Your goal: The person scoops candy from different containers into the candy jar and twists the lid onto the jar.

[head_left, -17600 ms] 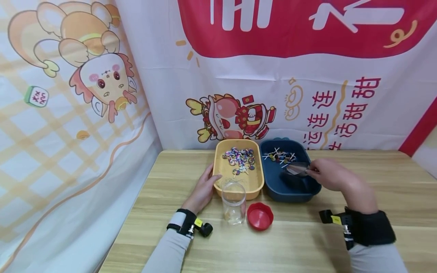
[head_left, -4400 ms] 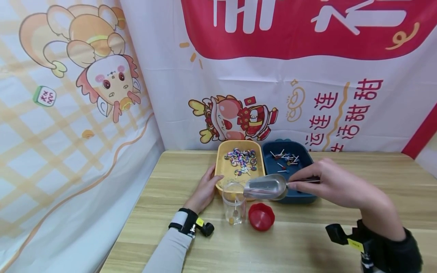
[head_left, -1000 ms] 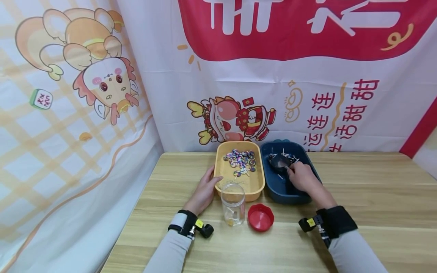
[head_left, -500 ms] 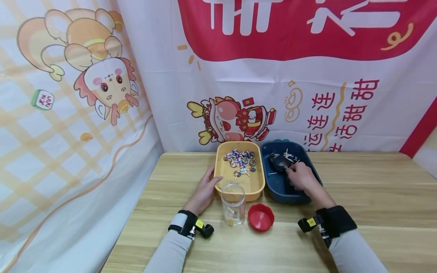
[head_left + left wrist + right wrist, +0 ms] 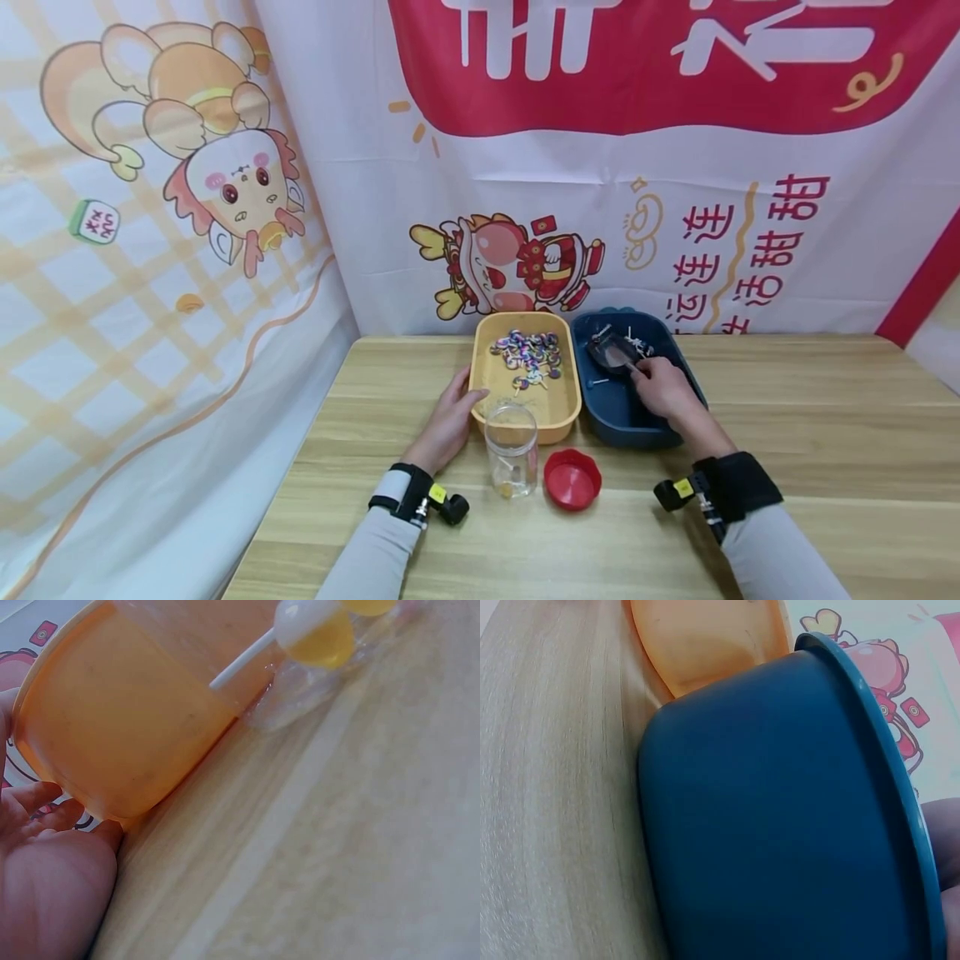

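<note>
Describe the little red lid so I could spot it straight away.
Start at the yellow tub and the blue tub, side by side at the back of the wooden table. Just in front of them stands a clear jar. The red lid lies flat to its right, the only red thing on the table.

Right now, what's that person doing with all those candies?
A person is scooping lollipops. The right hand holds a metal scoop down inside the blue tub, among the lollipops there. The left hand rests against the yellow tub. In front stands an open clear jar with a few candies at the bottom, its red lid beside it.
</note>
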`<state>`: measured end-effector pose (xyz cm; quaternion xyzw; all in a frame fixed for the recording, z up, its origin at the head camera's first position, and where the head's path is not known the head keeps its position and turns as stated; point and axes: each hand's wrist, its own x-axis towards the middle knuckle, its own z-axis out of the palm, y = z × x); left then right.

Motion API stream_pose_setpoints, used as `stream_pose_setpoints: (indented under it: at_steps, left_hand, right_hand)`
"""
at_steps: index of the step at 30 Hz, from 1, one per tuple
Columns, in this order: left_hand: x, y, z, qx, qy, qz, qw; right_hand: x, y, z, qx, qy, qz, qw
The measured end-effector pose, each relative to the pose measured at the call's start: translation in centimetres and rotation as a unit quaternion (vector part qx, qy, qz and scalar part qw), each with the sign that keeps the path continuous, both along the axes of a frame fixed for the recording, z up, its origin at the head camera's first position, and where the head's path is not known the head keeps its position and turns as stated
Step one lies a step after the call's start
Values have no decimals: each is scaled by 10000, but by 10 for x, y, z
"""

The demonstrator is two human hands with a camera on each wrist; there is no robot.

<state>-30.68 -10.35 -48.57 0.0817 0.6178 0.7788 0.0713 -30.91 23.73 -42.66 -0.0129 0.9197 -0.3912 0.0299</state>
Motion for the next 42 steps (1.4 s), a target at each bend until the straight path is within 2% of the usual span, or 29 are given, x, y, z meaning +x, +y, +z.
stream_pose_setpoints:
  at_steps: [4, 10, 28, 32, 37, 42]
  left_hand:
    - [0, 0, 0, 26, 25, -1, 10000]
    - [0, 0, 0, 37, 48, -35, 10000]
    - [2, 0, -1, 51, 3, -19, 10000]
    - [4, 0, -2, 87, -26, -21, 10000]
    - [5, 0, -1, 76, -21, -61, 10000]
    - [2, -1, -1, 47, 26, -69, 10000]
  right_hand:
    - [0, 0, -1, 120, 42, 264, 9996]
    - [0, -1, -3, -58, 34, 524, 9986]
    - [1, 1, 1, -452, 113, 536, 9975]
    - [2, 4, 4, -595, 302, 586, 9960]
    - [6, 9, 21, -789, 654, 650, 9926]
    - [20, 19, 53, -628, 928, 789, 9906]
